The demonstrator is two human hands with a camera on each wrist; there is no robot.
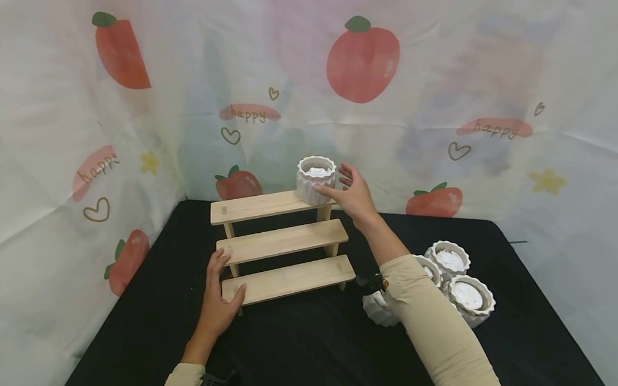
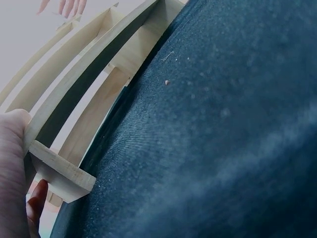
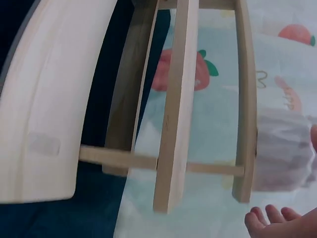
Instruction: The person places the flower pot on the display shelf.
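A three-step wooden stand (image 1: 285, 243) is set on the black cloth. On the right end of its top step sits a white fluted pot (image 1: 307, 186) with a scalloped rim and white contents. My right hand (image 1: 359, 200) is beside that pot, thumb at its front and the other fingers spread apart past its right side. In the right wrist view, those fingertips (image 3: 257, 216) are clear of the pot (image 3: 282, 153). My left hand (image 1: 218, 310) grips the stand's left end, thumb over the lowest step. The left wrist view shows a finger (image 2: 37, 198) against the end support.
Several similar white pots (image 1: 468, 296) stand in a cluster on the black cloth (image 1: 314, 346) at the right, partly hidden by my right sleeve (image 1: 436, 319). A fruit-patterned fabric backdrop (image 1: 304, 57) rises behind the table and along its left side.
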